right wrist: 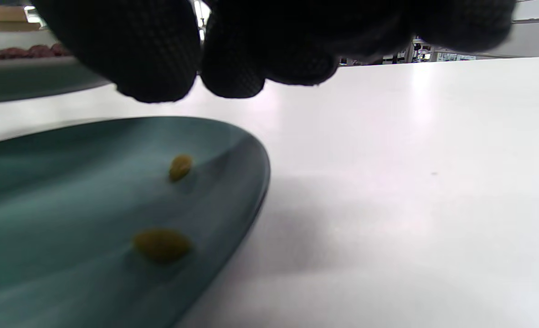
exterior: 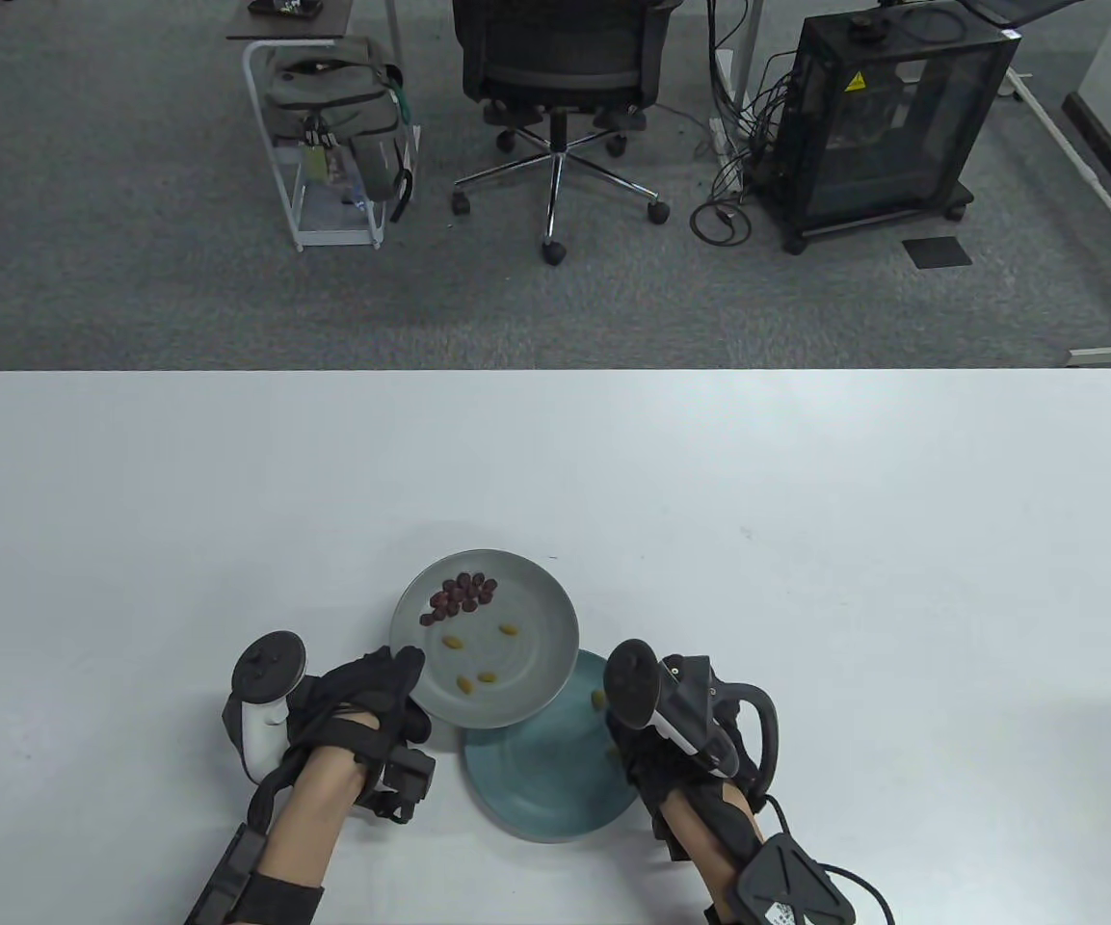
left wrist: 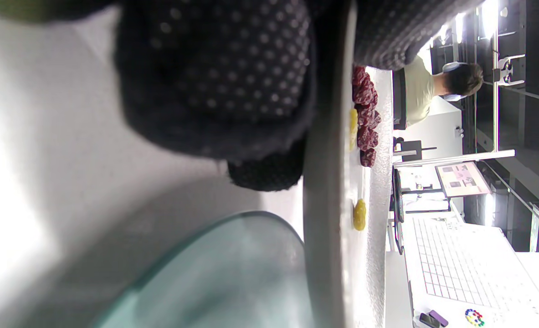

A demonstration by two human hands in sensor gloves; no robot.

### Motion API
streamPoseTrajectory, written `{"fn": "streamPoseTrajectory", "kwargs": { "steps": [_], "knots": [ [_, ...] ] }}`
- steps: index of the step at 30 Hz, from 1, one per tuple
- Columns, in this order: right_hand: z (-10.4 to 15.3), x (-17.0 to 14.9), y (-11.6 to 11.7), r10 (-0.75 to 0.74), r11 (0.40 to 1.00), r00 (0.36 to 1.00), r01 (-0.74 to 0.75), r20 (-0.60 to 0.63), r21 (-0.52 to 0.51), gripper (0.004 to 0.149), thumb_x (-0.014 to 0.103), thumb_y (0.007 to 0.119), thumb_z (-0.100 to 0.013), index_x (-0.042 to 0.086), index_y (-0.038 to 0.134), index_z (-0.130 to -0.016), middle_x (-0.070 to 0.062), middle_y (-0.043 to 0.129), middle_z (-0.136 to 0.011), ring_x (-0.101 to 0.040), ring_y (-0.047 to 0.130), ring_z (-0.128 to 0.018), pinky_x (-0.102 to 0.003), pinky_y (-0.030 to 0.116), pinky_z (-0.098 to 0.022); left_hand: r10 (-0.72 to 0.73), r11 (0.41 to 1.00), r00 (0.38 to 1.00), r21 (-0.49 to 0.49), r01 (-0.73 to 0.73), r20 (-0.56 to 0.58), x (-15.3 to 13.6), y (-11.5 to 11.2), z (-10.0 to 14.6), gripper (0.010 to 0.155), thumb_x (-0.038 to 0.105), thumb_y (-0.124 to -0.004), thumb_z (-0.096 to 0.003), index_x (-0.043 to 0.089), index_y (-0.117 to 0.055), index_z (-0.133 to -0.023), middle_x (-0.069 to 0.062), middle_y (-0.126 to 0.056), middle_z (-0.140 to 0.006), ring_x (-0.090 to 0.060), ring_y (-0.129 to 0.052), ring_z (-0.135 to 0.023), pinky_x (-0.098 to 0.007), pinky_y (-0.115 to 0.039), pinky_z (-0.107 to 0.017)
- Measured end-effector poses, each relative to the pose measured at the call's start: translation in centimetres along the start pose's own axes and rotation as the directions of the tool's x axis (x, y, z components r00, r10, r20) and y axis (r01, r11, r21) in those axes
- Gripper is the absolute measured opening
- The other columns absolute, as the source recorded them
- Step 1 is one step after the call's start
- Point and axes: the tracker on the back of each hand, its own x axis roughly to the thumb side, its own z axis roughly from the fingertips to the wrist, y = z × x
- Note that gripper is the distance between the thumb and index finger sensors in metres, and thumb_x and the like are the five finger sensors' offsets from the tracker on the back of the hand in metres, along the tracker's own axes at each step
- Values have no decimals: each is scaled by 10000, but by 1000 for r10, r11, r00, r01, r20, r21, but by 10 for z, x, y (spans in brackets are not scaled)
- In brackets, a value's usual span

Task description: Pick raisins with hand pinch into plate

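raisins (exterior: 462,591) on grey plate (exterior: 536,694) in left hand's (exterior: 362,703) grip; right hand (exterior: 656,742) empty-fingered over teal plate (exterior: 526,780)

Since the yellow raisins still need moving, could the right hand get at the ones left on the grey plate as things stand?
Probably yes: the yellow raisins lie uncovered on the grey plate, beside the right hand, with nothing between.

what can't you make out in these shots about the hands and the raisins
- Right hand: in the table view the tracker covers its fingers; in the right wrist view the fingertips are dark and close, so whether they pinch a raisin is unclear.
- Teal plate: the grey plate and the right hand cover parts of it, so its raisin count is uncertain.
- Left hand: the left wrist view shows blurred glove only; its exact grip on the grey plate is unclear.
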Motion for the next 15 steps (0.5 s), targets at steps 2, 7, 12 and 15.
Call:
{"fn": "streamPoseTrajectory", "kwargs": {
  "steps": [2, 7, 12, 15],
  "knots": [
    [0, -3, -3, -25, 1000, 1000, 25, -4, -11, 508, 471, 914, -420, 131, 857, -793, -108, 921, -691, -261, 885, -484, -441, 807, -392, 0, 1000, 1000, -8, 0, -2, 0, -2, 0, 516, 359, -777, -507, -70, -790, -793, -164, -1112, -552, -206, -1062, -165, -375, -843, -133],
    [1, -4, -8, -61, 998, 998, 61, 6, -19, 518, 474, 909, -421, 133, 849, -806, -109, 915, -700, -262, 883, -491, -441, 805, -397, -11, 999, 1000, -35, 11, 3, 1, -8, 1, 515, 357, -778, -506, -71, -791, -791, -167, -1112, -549, -205, -1060, -158, -376, -843, -131],
    [2, -3, -10, -109, 994, 994, 109, 27, -8, 521, 473, 911, -420, 134, 845, -810, -111, 911, -704, -265, 880, -495, -444, 802, -400, -23, 998, 1000, -61, 23, 0, 0, -13, 0, 514, 355, -779, -503, -72, -793, -790, -169, -1113, -547, -205, -1058, -154, -376, -844, -128],
    [4, 0, -13, -108, 994, 993, 109, 40, -16, 526, 474, 911, -420, 135, 841, -816, -110, 909, -709, -265, 880, -498, -443, 803, -402, -16, 996, 1000, -86, 16, -7, 0, -18, 1, 513, 352, -779, -504, -75, -793, -788, -171, -1113, -545, -205, -1057, -152, -377, -843, -125]
  ]
}}
